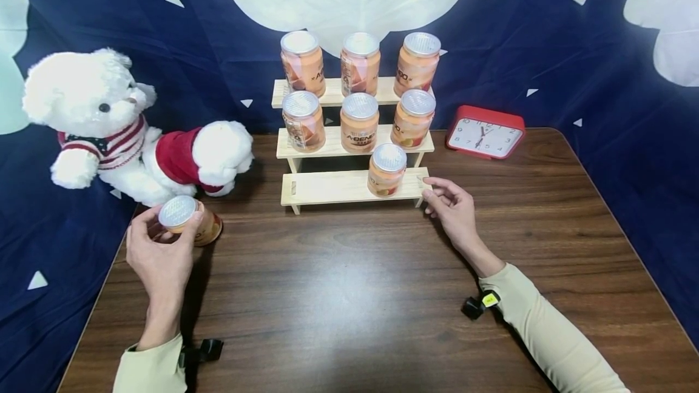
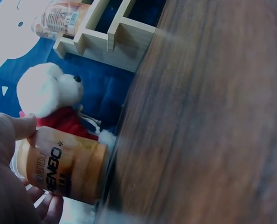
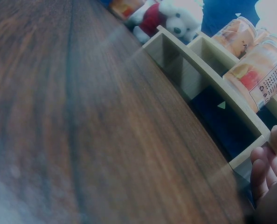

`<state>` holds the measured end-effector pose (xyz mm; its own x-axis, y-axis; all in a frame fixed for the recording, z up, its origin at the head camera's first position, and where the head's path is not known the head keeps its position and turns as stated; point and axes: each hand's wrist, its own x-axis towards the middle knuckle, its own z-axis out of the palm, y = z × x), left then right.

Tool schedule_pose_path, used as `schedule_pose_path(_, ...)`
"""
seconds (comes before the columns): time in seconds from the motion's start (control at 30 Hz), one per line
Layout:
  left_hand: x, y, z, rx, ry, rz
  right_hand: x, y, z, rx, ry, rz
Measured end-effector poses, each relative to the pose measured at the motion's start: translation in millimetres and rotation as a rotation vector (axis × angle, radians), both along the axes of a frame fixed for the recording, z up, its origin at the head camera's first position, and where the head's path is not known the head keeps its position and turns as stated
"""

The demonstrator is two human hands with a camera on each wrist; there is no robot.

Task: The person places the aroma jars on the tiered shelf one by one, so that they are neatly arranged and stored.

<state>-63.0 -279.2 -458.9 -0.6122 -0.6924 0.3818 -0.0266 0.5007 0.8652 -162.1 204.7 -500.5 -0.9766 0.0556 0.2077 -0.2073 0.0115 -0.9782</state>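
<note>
My left hand (image 1: 164, 256) grips an orange fruit can (image 1: 209, 227) with a silver lid, near the table's left side. In the left wrist view the thumb and fingers wrap the lid end of this can (image 2: 66, 165). Whether its base touches the table, I cannot tell. At the right end of the lowest tier of a pale wooden stepped stand (image 1: 327, 188), my right hand (image 1: 453, 208) pinches the board's end with thumb and curled fingers. One similar can (image 1: 386, 171) stands upright on that tier, right of its middle. Three more cans stand on each of the two higher tiers.
A white teddy bear (image 1: 109, 114) in a striped red top sits at the back left, just behind the held can. A red alarm clock (image 1: 486, 132) stands right of the stand. Behind the brown wooden table (image 1: 338, 296) hangs a dark blue patterned cloth (image 1: 218, 59).
</note>
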Motion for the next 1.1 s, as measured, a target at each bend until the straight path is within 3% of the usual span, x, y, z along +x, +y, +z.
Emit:
schedule_pose_path(0.43, 6.3, 8.6, 17.6, -0.08, 0.003, -0.017, 0.7, -0.1, -0.3, 0.003, -0.001, 0.008)
schedule_pose_path(0.77, 11.8, 37.8, 40.3, -0.133, 0.052, -0.112, 0.9, 0.2, -0.1, 0.004, 0.005, 0.0)
schedule_pose_path(1.1, 2.2, 63.1, 50.2, -0.147, 0.101, -0.235, 0.5, 0.5, -0.1, 0.008, 0.002, 0.003)
